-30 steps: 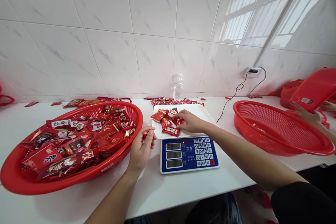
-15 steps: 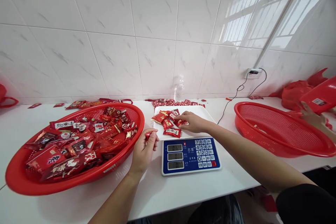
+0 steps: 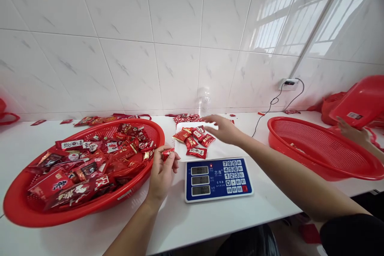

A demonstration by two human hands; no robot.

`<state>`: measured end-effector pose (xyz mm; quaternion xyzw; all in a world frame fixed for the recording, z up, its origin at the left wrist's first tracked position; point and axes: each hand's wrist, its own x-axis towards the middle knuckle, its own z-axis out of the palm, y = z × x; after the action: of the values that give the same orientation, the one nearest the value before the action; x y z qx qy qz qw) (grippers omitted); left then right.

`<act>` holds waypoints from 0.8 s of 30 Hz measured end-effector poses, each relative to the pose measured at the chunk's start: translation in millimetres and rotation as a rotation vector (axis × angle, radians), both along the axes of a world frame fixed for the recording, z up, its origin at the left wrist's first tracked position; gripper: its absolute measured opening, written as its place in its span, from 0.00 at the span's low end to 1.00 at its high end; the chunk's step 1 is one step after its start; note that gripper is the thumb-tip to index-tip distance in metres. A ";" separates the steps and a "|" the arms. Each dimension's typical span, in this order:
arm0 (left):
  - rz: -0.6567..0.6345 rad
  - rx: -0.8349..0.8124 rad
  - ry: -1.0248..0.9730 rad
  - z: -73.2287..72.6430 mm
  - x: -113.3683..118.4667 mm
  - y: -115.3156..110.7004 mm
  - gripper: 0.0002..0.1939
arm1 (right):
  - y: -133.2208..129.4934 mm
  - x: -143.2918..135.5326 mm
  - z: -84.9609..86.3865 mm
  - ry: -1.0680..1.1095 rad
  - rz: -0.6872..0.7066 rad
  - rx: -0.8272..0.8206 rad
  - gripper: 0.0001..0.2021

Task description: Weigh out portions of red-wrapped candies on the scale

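Sweets [image 3: 191, 143] lie loosely grouped on the tray [image 3: 221, 152] of the scale [image 3: 219, 180]; the right hand [image 3: 223, 129] hangs above the tray, fingers parted and holding nothing; the left hand [image 3: 163, 165] pinches a red packet [image 3: 168, 152] beside the heaped basket [image 3: 18, 208]; farther right, another person's hand [image 3: 349, 130] holds a red tub [image 3: 364, 102] near a second basket [image 3: 300, 164].

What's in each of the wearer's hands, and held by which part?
Left hand: a small red packet, pinched between thumb and fingers; which end is gripped can't be told. Right hand: open, nothing visibly held.
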<state>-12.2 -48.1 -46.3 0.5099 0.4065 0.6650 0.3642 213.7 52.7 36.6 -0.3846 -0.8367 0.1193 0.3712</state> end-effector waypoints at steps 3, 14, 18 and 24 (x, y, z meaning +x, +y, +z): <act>0.003 0.016 -0.013 1.2 0.3 -1.4 0.10 | -4.4 -12.8 -13.4 -0.194 0.076 0.031 0.13; 0.053 0.035 0.005 3.6 -0.1 -0.1 0.09 | 7.9 -71.5 -21.5 -0.555 0.142 -0.043 0.28; 0.043 0.035 0.020 2.7 0.1 -0.3 0.10 | 7.5 -71.8 -24.6 -0.586 0.192 -0.071 0.29; 0.028 0.029 0.026 0.3 0.4 -1.0 0.11 | 1.9 -50.7 -20.4 -0.532 0.259 -0.068 0.30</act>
<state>-11.8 -49.1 -46.0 0.5181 0.4087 0.6691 0.3419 162.9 54.6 16.2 -0.3045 -0.9423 0.0884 0.1074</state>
